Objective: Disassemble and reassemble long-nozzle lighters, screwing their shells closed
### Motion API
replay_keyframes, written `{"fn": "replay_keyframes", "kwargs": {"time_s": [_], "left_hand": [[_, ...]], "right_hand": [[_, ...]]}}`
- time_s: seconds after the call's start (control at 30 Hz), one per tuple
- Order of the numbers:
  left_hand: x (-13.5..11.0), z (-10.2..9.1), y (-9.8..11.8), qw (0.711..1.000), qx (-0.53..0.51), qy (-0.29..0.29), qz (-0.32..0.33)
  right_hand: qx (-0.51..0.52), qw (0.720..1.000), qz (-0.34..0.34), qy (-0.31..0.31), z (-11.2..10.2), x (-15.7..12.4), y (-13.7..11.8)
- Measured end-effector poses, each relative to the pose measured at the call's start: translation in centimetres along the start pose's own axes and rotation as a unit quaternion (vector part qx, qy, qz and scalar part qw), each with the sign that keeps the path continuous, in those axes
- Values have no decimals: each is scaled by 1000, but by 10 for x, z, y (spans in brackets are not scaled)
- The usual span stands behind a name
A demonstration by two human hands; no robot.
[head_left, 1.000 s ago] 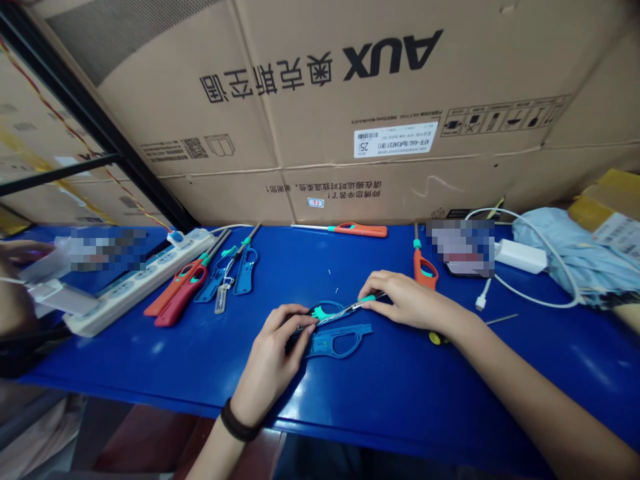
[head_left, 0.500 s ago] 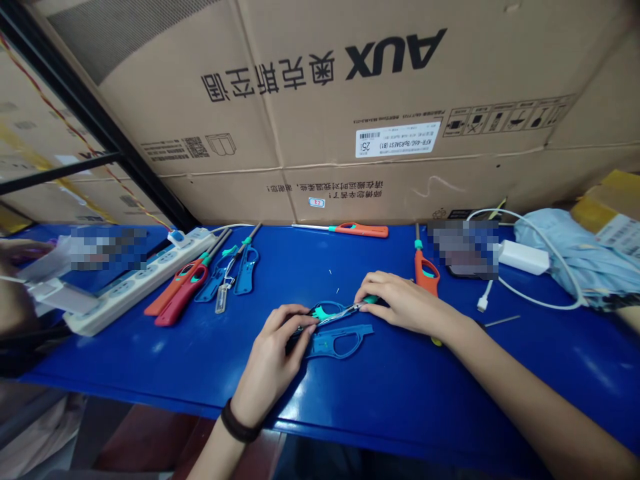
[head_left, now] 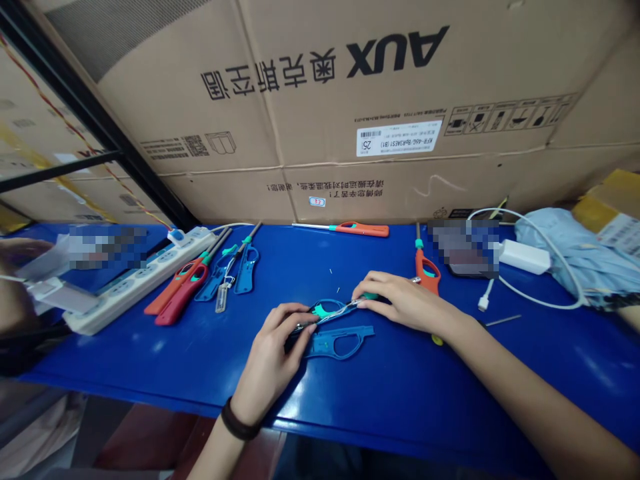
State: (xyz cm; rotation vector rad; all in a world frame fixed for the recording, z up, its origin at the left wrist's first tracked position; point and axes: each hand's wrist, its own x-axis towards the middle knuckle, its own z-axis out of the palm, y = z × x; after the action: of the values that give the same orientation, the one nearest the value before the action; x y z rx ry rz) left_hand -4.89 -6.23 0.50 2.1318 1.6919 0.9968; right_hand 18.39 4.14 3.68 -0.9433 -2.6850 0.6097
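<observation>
An opened lighter [head_left: 332, 311] with a blue shell, a green trigger and thin wires lies between my two hands. My left hand [head_left: 280, 340] is closed on its handle end, thumb and fingers pinching the shell. At the other end, my right hand [head_left: 387, 297] pinches the wired nozzle end, where a bit of green shows under the fingers. The loose blue shell half [head_left: 345, 343] lies on the table just in front, close to my left fingertips. What sits inside the left grip is mostly hidden.
Red and orange lighters [head_left: 183, 293], another opened blue lighter [head_left: 245, 270] and a power strip [head_left: 145, 273] are on the left. Orange lighters lie at the back [head_left: 363, 229] and right [head_left: 428, 273]. A screwdriver [head_left: 503, 321] and white cable [head_left: 484, 301] lie right. A person's arm [head_left: 20, 287] is far left.
My right fingers have shifted slightly left along the nozzle end. My left hand stays almost where it was, and the loose shell half has not visibly moved.
</observation>
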Motion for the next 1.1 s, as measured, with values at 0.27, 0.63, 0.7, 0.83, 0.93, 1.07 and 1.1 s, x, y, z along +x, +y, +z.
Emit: {"fn": "replay_keyframes", "kwargs": {"time_s": [0.27, 0.63, 0.7, 0.83, 0.93, 1.07, 1.1], "left_hand": [[2, -6, 5, 1000, -19, 13, -21], [74, 5, 30, 980, 111, -147, 71], [77, 8, 26, 982, 84, -148, 81], [79, 11, 19, 982, 28, -154, 109], [79, 13, 17, 981, 11, -156, 112], [79, 13, 15, 981, 8, -161, 106], [79, 13, 14, 982, 9, -160, 105]], "right_hand": [[5, 1000, 0, 4, 0, 0, 3], [-20, 999, 23, 13, -1, -2, 2], [-20, 999, 22, 16, -2, -1, 2], [-27, 999, 31, 25, -2, 0, 2], [-41, 998, 32, 21, -1, 2, 2], [-62, 997, 42, 15, 1, 4, 3], [-64, 997, 43, 13, 1, 4, 4]]}}
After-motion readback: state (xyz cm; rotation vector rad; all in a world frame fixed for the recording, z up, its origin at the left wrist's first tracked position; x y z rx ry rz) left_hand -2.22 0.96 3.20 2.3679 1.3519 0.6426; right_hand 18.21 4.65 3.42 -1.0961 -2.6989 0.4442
